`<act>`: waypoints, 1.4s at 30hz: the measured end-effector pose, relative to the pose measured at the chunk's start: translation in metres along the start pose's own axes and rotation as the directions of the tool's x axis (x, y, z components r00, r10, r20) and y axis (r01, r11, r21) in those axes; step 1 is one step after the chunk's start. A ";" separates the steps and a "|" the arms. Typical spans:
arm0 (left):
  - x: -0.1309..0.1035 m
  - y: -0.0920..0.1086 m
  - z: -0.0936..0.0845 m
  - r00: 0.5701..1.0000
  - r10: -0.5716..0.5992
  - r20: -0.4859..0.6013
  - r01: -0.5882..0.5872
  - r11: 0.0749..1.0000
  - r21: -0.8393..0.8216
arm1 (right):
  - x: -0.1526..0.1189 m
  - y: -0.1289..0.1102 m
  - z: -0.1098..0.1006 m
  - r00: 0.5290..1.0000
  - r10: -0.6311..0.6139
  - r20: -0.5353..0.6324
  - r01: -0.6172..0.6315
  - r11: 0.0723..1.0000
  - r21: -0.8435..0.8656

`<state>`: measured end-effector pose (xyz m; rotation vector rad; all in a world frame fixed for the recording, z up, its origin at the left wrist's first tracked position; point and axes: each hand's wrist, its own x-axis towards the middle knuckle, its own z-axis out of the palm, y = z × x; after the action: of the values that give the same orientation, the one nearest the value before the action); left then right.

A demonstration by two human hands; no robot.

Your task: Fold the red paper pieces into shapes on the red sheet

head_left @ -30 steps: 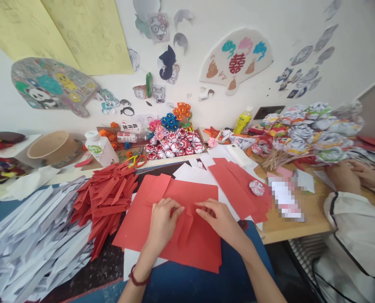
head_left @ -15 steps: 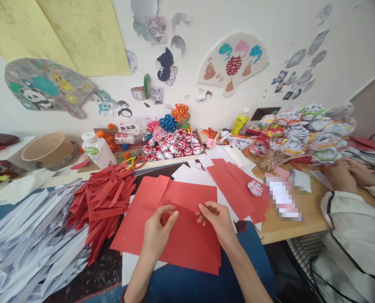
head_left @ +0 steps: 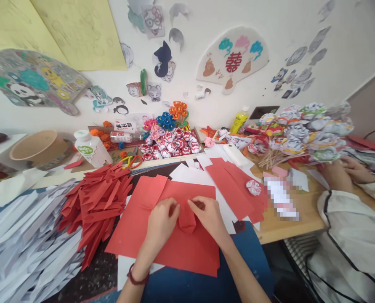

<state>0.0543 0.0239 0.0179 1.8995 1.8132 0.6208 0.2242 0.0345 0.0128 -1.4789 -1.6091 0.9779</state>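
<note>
A small folded piece of red paper (head_left: pixel 187 221) hangs between my hands, its lower end creased to a blunt point. My left hand (head_left: pixel 162 219) is closed at its upper left side, fingers pinched. On the other side my right hand (head_left: pixel 208 213) pinches its upper right edge between thumb and forefinger. Beneath both hands lie large red paper sheets (head_left: pixel 136 235), with a smaller red rectangle (head_left: pixel 155 188) on top at the upper left. A heap of folded red strips (head_left: pixel 99 195) sits to the left, beside a bigger pile of folded white strips (head_left: pixel 32 240).
Scissors (head_left: pixel 132 161), a white bottle (head_left: pixel 92 149) and red-and-white paper flowers (head_left: pixel 171 145) stand behind the sheets. More red sheets (head_left: pixel 228 185) bear a small paper flower (head_left: pixel 253 187). At right, another person's hands (head_left: pixel 345 172) are near flowers on sticks (head_left: pixel 297 134).
My hands have come closer together. The small red piece now shows upright between them, where before it blended into the sheets. The view has shifted slightly.
</note>
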 end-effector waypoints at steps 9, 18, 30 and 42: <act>-0.015 0.007 0.025 0.978 0.089 -0.189 -0.036 0.963 0.268 | -0.006 0.013 0.025 0.974 -0.130 -0.183 0.055 0.929 -0.365; -0.016 -0.001 0.030 0.956 0.213 -0.203 -0.139 0.934 0.328 | -0.013 0.023 0.030 0.949 -0.291 -0.119 0.191 0.833 -0.520; -0.017 -0.008 0.024 0.918 0.392 -0.065 -0.302 0.795 0.526 | -0.019 0.023 0.023 0.911 -0.411 0.033 0.321 0.655 -0.684; -0.015 -0.008 0.021 0.895 0.439 0.074 -0.379 0.663 0.646 | -0.017 0.027 0.023 0.900 -0.426 0.090 0.354 0.594 -0.722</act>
<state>0.0599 0.0091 -0.0035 2.8459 1.7981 0.1998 0.2173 0.0178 -0.0222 -1.4925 -2.2694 -0.0377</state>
